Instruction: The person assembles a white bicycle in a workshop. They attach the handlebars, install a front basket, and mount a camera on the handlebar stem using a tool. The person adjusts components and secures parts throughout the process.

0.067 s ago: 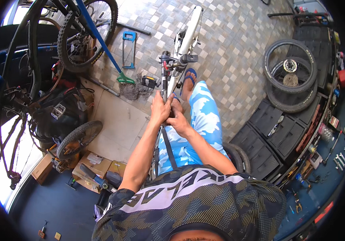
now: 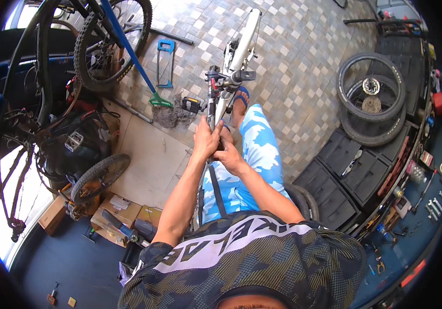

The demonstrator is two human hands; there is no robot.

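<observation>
A white bicycle frame [image 2: 242,50] stands between my legs and stretches away in front of me. Slim dark and silver parts with red bits [image 2: 211,98] run along its near section. My left hand [image 2: 205,138] is closed around the near end of these parts on the frame, fingers pointing away. Just nearer and to the right, my right hand [image 2: 228,156] is curled against the same spot, its thumb close to my left hand. What its fingers grip is hidden beneath it. A black pedal [image 2: 192,104] with yellow marks sticks out left of the frame.
Left of the frame, a green broom head [image 2: 160,100] rests by grey fluff, near a blue hacksaw [image 2: 165,62]. Another bicycle [image 2: 79,56] crowds the far left. Two wheels [image 2: 371,85] lie on black drawers at right, beside a blue bench [image 2: 417,242] with wrenches.
My view has shifted very slightly. Both hands keep the same hold on the bicycle frame.
</observation>
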